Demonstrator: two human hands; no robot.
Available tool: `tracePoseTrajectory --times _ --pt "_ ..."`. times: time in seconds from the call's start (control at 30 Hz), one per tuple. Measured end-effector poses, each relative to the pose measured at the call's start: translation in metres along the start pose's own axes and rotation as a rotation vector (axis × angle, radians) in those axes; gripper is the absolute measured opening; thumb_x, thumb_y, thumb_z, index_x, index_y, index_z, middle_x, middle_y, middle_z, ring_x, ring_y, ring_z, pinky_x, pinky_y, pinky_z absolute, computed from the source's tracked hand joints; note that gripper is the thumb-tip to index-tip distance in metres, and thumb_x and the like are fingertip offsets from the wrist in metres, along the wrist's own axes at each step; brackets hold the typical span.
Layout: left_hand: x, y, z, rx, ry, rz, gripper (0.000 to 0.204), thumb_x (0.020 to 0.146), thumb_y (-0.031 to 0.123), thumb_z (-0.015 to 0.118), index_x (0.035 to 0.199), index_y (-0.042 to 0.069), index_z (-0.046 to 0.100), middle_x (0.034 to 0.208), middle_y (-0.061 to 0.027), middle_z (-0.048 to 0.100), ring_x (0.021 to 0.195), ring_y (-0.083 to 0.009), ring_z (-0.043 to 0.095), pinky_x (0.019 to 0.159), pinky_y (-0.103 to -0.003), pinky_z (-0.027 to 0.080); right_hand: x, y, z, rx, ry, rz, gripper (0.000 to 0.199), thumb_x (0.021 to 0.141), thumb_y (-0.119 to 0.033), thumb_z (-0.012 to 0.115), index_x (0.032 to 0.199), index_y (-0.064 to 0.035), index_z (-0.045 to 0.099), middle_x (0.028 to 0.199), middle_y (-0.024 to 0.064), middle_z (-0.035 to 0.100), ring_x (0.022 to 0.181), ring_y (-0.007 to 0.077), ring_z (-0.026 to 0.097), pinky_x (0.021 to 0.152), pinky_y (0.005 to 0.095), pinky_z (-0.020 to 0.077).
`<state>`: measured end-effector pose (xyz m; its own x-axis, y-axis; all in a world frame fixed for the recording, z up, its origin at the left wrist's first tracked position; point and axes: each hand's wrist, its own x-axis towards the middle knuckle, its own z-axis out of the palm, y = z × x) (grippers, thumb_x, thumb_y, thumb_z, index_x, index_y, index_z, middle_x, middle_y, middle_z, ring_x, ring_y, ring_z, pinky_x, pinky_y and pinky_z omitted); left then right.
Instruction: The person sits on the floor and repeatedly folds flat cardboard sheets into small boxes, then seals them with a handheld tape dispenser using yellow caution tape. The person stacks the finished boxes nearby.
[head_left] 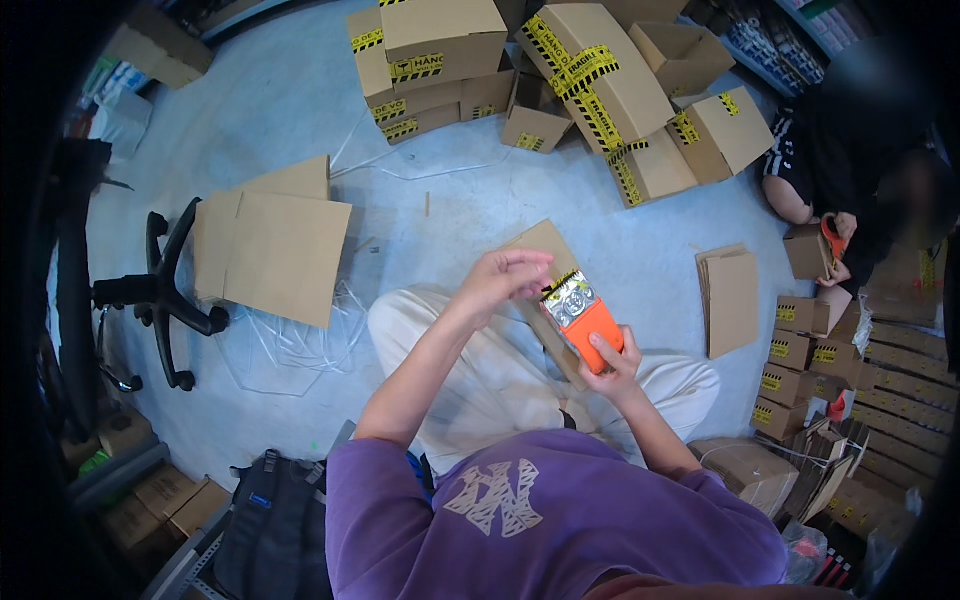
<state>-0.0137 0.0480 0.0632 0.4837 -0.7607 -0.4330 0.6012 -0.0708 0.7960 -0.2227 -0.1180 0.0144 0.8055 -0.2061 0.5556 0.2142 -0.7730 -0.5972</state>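
My right hand [612, 358] is wrapped round an orange and silver tape dispenser [592, 330], held above my crossed legs. Yellow and black tape [563, 284] shows at the dispenser's far end. There, the bent fingers of my left hand [505, 282] pinch at the loose end of the tape, whose exact hold is partly hidden. Beneath the dispenser a brown cardboard piece [541, 240] lies between my legs, mostly covered by my hands and the tool.
Flattened cardboard [285, 250] lies at left beside a chair base [165, 290]. Taped boxes [445, 40] are piled at the far side. More flat cardboard [728, 300] lies to the right, near small taped boxes [785, 385]. Another person [860, 170] sits at far right, handling a box.
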Motion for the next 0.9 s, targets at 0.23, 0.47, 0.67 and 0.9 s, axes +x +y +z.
tracePoseTrajectory --times 0.23,0.47,0.67,0.9 --pt "0.013 -0.01 0.001 -0.019 0.094 -0.087 0.023 0.082 0.003 0.073 0.104 0.001 0.069 0.089 -0.0058 0.071 0.078 -0.01 0.066 0.068 -0.021 0.052 0.008 -0.009 -0.005 -0.003 -0.057 0.045 0.06 0.054 -0.008 0.075 0.113 -0.0176 0.07 0.085 0.0099 0.052 0.066 0.0233 0.055 0.052 0.0312 0.0478" --pt "0.07 -0.003 -0.049 0.429 0.492 0.277 0.02 0.076 -0.004 0.072 0.096 -0.002 0.071 0.082 -0.0072 0.07 0.072 -0.0116 0.067 0.065 -0.023 0.053 0.071 -0.045 -0.005 -0.126 -0.256 0.214 0.059 0.063 -0.011 0.075 0.121 -0.018 0.067 0.08 0.0097 0.05 0.063 0.0243 0.055 0.054 0.0347 0.0497" --pt "0.098 -0.025 -0.066 0.505 0.615 0.165 0.019 0.073 0.002 0.075 0.092 -0.001 0.073 0.08 -0.0099 0.072 0.069 -0.0117 0.067 0.066 -0.023 0.053 0.113 -0.048 -0.003 -0.169 -0.467 0.358 0.053 0.069 -0.016 0.071 0.122 -0.0163 0.066 0.08 0.018 0.054 0.062 0.0343 0.059 0.059 0.0419 0.0528" --pt "0.114 -0.073 -0.086 0.33 0.449 0.085 0.03 0.074 0.013 0.08 0.098 -0.003 0.071 0.086 -0.0095 0.071 0.074 -0.0119 0.065 0.067 -0.025 0.053 0.134 -0.053 0.0 -0.204 -0.595 0.409 0.047 0.073 -0.019 0.07 0.119 -0.0153 0.067 0.084 0.0249 0.058 0.07 0.0415 0.063 0.067 0.0456 0.0552"
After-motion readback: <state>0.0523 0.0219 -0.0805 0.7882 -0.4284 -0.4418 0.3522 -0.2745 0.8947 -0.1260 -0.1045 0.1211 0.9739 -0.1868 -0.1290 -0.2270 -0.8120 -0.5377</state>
